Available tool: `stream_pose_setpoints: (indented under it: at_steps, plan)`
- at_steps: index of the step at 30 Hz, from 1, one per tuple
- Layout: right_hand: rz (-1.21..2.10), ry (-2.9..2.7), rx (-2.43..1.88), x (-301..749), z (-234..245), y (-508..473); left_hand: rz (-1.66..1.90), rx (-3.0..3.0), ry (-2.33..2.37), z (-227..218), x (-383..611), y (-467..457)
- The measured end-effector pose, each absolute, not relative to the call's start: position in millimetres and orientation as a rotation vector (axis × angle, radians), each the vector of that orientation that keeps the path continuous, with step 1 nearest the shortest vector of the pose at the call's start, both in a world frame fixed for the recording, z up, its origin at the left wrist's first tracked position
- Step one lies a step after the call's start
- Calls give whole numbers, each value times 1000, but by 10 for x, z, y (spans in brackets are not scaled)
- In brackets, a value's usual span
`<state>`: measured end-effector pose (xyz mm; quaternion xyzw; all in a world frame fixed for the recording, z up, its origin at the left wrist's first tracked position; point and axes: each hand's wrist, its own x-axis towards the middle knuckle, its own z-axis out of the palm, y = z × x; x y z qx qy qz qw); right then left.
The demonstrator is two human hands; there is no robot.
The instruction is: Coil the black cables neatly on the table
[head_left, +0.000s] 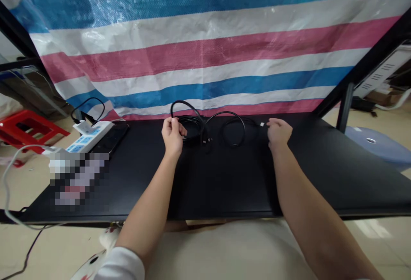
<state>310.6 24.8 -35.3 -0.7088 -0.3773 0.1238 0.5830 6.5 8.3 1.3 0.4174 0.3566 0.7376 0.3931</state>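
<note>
My left hand [173,135] is closed on a black cable [189,103], which arches up from the fingers and bends down to the right. Beside it, a coil of the same black cable lies on the black tabletop [221,181], with small metallic plug ends [207,140] near the coil's right side. Farther right, a thinner loop [244,131] rests on the table. A pale connector tip [262,124] shows just left of my right hand [280,132]. That hand is closed, its fingers curled; whether anything is inside them is hidden.
On the left stand a white power strip [85,139] with plugs and a dark phone [111,138]; a blurred patch covers something nearby. A striped plastic sheet [205,57] hangs behind the table. A red stool [28,128] and a bluish seat [375,145] flank it.
</note>
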Motion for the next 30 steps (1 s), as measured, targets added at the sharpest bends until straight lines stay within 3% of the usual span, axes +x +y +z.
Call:
stream_pose_setpoints:
  at_steps: [3, 8, 13, 19, 27, 30]
  plan:
    - [155, -1116, -1909, 3017, -345, 207, 1804, 865, 833, 96, -27, 105]
    - [256, -1765, -1885, 2703, -372, 154, 1703, 768, 879, 96, -71, 129]
    - [154, -1871, -2037, 2485, -316, 111, 1625, 798, 934, 93, -15, 90]
    - [230, -1433, -2086, 2622, -247, 112, 1594, 732, 892, 179, -73, 78]
    - [896, -533, -1445, 2990, -223, 199, 1760, 258, 803, 377, -416, 77]
    - [971, -425, -1182, 3107, -237, 189, 1838, 128, 832, 357, -542, 88]
